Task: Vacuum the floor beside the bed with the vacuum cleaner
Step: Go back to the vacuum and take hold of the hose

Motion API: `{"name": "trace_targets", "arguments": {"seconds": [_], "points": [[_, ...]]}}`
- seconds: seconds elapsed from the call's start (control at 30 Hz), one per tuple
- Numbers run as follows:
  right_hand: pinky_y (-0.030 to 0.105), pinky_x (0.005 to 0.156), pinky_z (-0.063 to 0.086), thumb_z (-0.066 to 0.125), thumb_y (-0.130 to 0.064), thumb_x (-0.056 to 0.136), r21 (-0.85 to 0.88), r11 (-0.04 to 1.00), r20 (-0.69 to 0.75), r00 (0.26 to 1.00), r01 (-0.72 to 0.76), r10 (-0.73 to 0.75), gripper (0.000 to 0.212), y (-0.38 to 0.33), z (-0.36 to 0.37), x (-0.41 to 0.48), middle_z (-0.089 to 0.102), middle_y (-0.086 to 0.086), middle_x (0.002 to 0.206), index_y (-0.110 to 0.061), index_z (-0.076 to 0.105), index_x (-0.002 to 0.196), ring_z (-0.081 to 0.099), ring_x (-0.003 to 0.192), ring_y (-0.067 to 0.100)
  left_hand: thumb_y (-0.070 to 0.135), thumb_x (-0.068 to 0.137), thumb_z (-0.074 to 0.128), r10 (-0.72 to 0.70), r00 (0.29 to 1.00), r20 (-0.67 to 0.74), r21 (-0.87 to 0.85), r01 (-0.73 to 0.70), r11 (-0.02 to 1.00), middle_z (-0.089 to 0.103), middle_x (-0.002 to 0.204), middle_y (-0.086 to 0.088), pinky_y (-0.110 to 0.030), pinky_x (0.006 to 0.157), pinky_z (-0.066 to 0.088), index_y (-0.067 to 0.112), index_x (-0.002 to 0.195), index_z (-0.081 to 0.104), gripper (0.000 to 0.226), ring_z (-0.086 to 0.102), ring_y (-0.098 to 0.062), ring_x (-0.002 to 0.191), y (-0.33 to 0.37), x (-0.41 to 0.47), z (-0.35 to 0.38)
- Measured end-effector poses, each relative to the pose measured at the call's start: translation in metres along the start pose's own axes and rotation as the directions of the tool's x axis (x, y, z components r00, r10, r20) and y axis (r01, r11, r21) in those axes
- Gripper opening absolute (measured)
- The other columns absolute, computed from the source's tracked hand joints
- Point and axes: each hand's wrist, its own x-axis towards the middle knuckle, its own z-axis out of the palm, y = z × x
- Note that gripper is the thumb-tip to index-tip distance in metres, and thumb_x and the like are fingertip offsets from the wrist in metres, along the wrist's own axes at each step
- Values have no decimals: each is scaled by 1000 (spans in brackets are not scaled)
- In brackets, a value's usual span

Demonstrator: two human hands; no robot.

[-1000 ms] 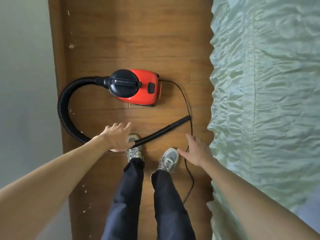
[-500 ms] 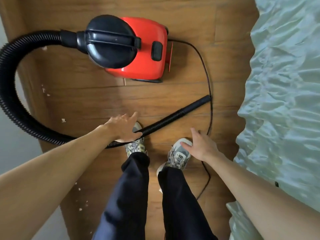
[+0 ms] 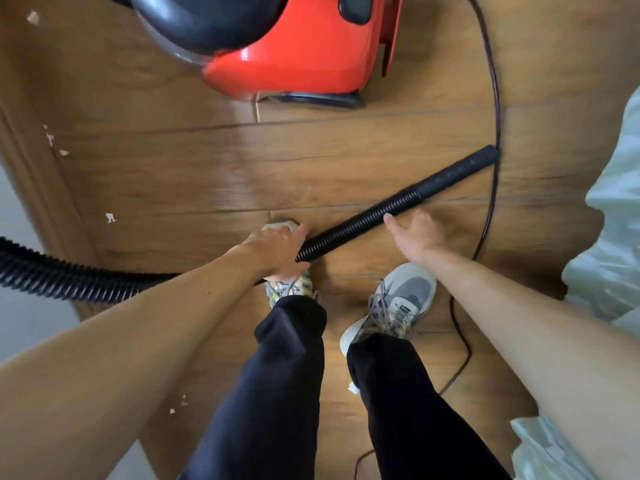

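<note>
Two hands down at floor level, both reaching for the black ribbed vacuum hose (image 3: 360, 223) that lies diagonally across the brown wood-plank floor (image 3: 207, 174) in front of my shoes.

Step in hand, as I judge it: picking up the hose end. No vacuuming begun; small pale scraps (image 3: 110, 217) lie on the boards by the wall side.

Left hand (image 3: 277, 251): closed around the ribbed section just above my left shoe, fingers wrapped over the top. Grip narrow, holding the hose. Whether the hose has left the floor there I cannot tell.

Right hand (image 3: 414, 233): spread wide, palm down, empty. One fingertip is touching or just short of the ribbed part near where it meets the smooth black nozzle tube (image 3: 457, 171); contact unclear.

Positions: red canister vacuum cleaner with black domed top (image 3: 294, 46) sits ahead of me, top edge of view, partly cut off. Nozzle tip points toward the pale green rumpled bedcover (image 3: 616, 237) at my right. Thin black power cord (image 3: 493, 133) runs from the canister down past the nozzle tip and behind my right shoe.

Next move calls for: closing the right hand on the hose near the tube, lifting both together, then aiming the nozzle at the scraps. Cord lies close to my feet; possible snag when I step.
</note>
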Motion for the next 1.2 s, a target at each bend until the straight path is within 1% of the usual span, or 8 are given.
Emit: {"name": "trace_targets", "arguments": {"seconds": [0.2, 0.3, 0.4, 0.5, 0.63, 0.77, 0.93, 1.2], "points": [[42, 73, 61, 56, -57, 90, 429, 881, -47, 969, -200, 243, 54, -9, 22, 34, 67, 9, 106, -9, 52, 113, 70, 87, 28, 35, 96, 58, 20, 1000, -19, 61, -19, 998, 62, 119, -14, -44, 89, 51, 14, 141, 34, 55, 62, -33, 106, 6, 14, 9], [28, 51, 57, 63, -47, 91, 613, 754, 8, 956, -237, 294, 49, -12, 22, 36, 67, 8, 102, -11, 48, 120, 70, 74, 21, 32, 97, 59, 10, 1000, -10, 42, -10, 999, 61, 119, -15, -42, 87, 51, 14, 139, 35, 52, 61, -33, 105, 8, 10, 9], [23, 49, 56, 66, -31, 92, 707, 658, 62, 950, -258, 307, 41, -15, 25, 28, 68, 8, 103, -9, 50, 122, 72, 74, 20, 28, 96, 60, -4, 1000, 21, 11, 4, 1000, 58, 120, -15, -39, 84, 47, 14, 137, 36, 49, 56, -29, 101, 8, -3, 9], [23, 55, 58, 68, -22, 89, 732, 618, 121, 947, -287, 297, 39, -17, 29, 6, 67, 9, 108, -8, 50, 121, 72, 85, 23, 23, 94, 62, -11, 999, 50, -14, 12, 1000, 60, 113, -11, -37, 78, 46, 15, 129, 39, 42, 54, -26, 91, 3, -25, 15], [24, 60, 55, 70, -21, 87, 745, 606, 161, 956, -280, 245, 37, -21, 31, -38, 66, 10, 109, -9, 52, 117, 69, 92, 24, 23, 95, 62, -26, 996, 88, -2, 27, 1000, 60, 109, -11, -42, 82, 51, 14, 132, 36, 47, 61, -31, 98, -2, -71, 20], [30, 67, 58, 71, -24, 86, 733, 656, 76, 980, -180, 183, 43, -26, 17, -92, 65, 9, 104, -12, 46, 119, 69, 88, 23, 21, 94, 63, -38, 991, 128, -5, 39, 999, 60, 118, -14, -45, 88, 51, 13, 136, 34, 51, 61, -35, 107, -5, -120, 10], [48, 92, 54, 70, -28, 86, 764, 639, -26, 985, -91, 171, 59, -42, -14, -158, 60, -1, 98, -20, 35, 132, 65, 94, 23, 7, 92, 59, 23, 994, 111, -72, -15, 997, 61, 117, -13, -44, 84, 51, 26, 144, 27, 65, 61, -34, 104, -3, -174, -16], [22, 57, 45, 60, -9, 92, 693, 690, -333, 942, 211, 46, 50, -106, -84, -237, 65, 10, 102, -16, 34, 133, 68, 82, 19, -2, 93, 52, 144, 989, 27, -313, -129, 941, 60, 125, -14, -31, 78, 41, 26, 150, 24, 69, 59, -32, 112, 23, -230, -44]]}}
